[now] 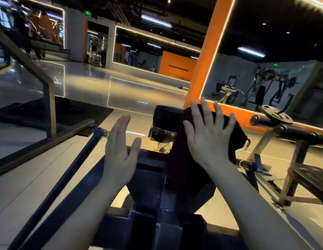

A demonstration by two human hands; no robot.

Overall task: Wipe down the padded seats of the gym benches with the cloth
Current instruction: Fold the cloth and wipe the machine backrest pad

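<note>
Pressing flat with spread fingers, the right hand [209, 136] holds a dark cloth [184, 170] against the black padded seat [166, 116]. The cloth hangs lengthwise below the fingers. The left hand [119, 152] hovers open beside it, touching nothing.

a glossy floor [88, 82] stretches toward an orange pillar [205, 56] and large wall mirrors [265, 65], with a weight plate [276, 114] at right and a dark floor mat [70, 110] at left.
</note>
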